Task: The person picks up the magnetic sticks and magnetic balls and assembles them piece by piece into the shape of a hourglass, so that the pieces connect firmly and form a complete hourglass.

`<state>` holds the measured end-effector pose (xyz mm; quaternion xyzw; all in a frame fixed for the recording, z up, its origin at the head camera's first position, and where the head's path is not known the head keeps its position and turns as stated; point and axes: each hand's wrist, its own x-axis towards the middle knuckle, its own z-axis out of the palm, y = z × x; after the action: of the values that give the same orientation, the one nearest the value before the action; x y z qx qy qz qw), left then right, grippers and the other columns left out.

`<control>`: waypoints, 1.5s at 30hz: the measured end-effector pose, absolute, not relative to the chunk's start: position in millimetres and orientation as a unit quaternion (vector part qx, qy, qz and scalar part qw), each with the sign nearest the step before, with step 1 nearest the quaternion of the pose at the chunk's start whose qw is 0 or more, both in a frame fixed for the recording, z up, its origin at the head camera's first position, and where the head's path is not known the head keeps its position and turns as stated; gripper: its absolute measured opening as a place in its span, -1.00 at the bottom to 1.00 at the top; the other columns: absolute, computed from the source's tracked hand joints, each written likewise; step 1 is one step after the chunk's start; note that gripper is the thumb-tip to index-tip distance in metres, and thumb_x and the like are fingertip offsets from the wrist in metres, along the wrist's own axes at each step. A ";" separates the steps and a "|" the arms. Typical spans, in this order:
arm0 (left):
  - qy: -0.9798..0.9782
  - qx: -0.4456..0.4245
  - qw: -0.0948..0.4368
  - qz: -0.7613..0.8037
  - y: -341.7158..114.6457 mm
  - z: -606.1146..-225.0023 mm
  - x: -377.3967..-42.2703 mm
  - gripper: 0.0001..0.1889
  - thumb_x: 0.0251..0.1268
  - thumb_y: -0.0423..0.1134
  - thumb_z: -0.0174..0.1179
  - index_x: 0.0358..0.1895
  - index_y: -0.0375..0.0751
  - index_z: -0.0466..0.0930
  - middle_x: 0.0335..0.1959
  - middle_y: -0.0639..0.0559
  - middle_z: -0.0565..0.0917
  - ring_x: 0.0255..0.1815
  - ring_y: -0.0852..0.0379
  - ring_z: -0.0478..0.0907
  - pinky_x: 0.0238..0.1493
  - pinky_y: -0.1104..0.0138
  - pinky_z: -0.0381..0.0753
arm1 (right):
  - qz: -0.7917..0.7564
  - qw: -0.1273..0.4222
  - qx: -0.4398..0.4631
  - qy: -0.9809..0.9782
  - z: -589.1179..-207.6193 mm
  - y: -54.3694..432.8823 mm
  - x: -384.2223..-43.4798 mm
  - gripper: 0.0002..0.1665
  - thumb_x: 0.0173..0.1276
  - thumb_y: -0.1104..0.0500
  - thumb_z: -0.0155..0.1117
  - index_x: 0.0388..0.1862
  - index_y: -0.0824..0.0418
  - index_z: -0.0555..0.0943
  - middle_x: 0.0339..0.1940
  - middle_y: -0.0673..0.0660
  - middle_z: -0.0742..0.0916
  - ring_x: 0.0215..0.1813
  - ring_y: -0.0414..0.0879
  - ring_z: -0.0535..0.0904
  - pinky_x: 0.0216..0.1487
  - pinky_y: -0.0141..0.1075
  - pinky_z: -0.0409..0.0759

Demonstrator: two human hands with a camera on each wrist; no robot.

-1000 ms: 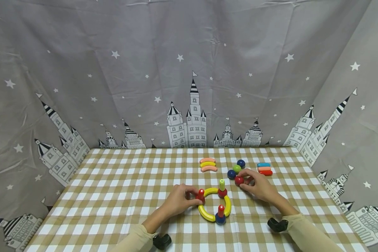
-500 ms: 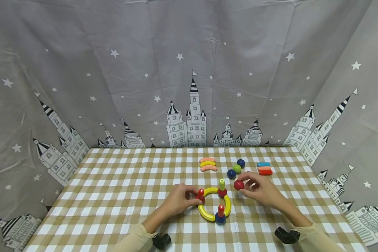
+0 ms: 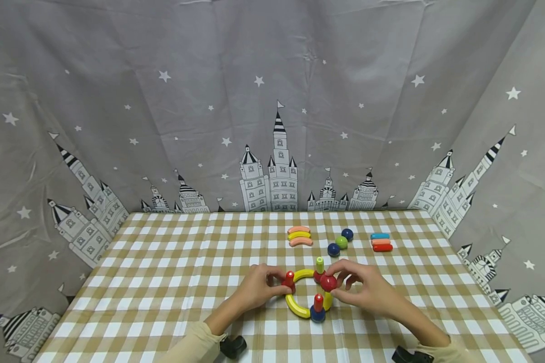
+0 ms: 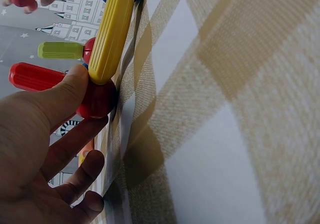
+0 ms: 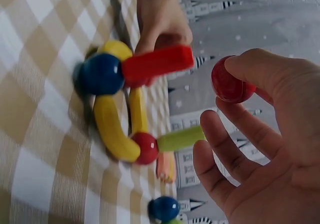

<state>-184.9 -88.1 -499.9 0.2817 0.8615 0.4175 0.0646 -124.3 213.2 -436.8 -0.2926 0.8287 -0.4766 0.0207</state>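
Observation:
A ring of yellow curved rods (image 3: 298,308) joined by balls lies on the table. My left hand (image 3: 256,287) holds its left corner, thumb and index finger pinching a red corner ball (image 4: 96,101) below an upright red rod (image 3: 289,278). Between the thumb and fingers of my right hand (image 3: 368,290) is a loose red ball (image 3: 329,283), raised over the ring's right side. The right wrist view shows this ball (image 5: 230,81) apart from the rods. A green rod (image 3: 320,264) stands on the far red ball; another red rod (image 3: 318,302) stands on the front blue ball (image 3: 317,315).
Behind the ring lie orange and yellow curved rods (image 3: 299,235). Two blue balls and a green ball (image 3: 341,242) form a line to their right. Farther right are blue, orange and red straight rods (image 3: 381,242). A grey curtain (image 3: 209,101) hangs behind the checked table (image 3: 172,272).
My right hand has lifted the red ball away from the other balls and brought it left and nearer, over the ring. The left hand has kept its place.

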 end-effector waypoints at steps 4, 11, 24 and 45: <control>0.862 0.279 0.069 0.417 -87.9 -499.4 -185.5 -0.83 0.16 -0.07 0.54 -0.23 0.05 0.80 -0.35 0.35 0.74 -0.46 0.27 0.47 -0.41 0.43 0.44 | -0.479 0.019 -0.314 0.820 -434.0 205.2 -120.9 -0.66 0.36 0.16 0.48 0.08 -0.02 0.64 -0.05 -0.06 0.75 -0.16 -0.11 0.68 -0.18 -0.21 0.70; 0.864 0.283 0.064 0.412 -87.1 -499.9 -187.1 -0.82 0.15 -0.06 0.53 -0.22 0.04 0.81 -0.34 0.33 0.75 -0.47 0.30 0.47 -0.42 0.43 0.44 | -0.472 0.041 -0.301 0.828 -437.7 198.0 -116.1 -0.65 0.34 0.11 0.50 0.08 -0.05 0.64 -0.06 -0.10 0.74 -0.13 -0.12 0.66 -0.14 -0.19 0.69; 0.863 0.284 0.063 0.412 -86.9 -498.9 -187.3 -0.82 0.16 -0.07 0.54 -0.22 0.01 0.80 -0.34 0.31 0.75 -0.45 0.25 0.48 -0.41 0.43 0.43 | -0.499 0.038 -0.257 0.827 -448.6 193.1 -109.9 -0.63 0.39 0.05 0.46 0.13 0.00 0.63 0.01 -0.05 0.74 -0.12 -0.11 0.67 -0.13 -0.25 0.69; 0.864 0.281 0.068 0.412 -88.0 -498.2 -184.7 -0.82 0.16 -0.08 0.53 -0.21 0.02 0.81 -0.32 0.30 0.75 -0.45 0.21 0.50 -0.42 0.43 0.43 | -0.503 0.008 -0.168 0.848 -458.7 167.7 -119.3 -0.65 0.38 0.08 0.46 0.12 0.05 0.66 -0.07 -0.02 0.74 -0.21 -0.10 0.64 -0.19 -0.30 0.67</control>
<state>-184.7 -88.0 -498.2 0.2809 0.8640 0.4124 0.0676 -119.3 167.7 -458.7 -0.1680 0.8478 -0.5030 0.0081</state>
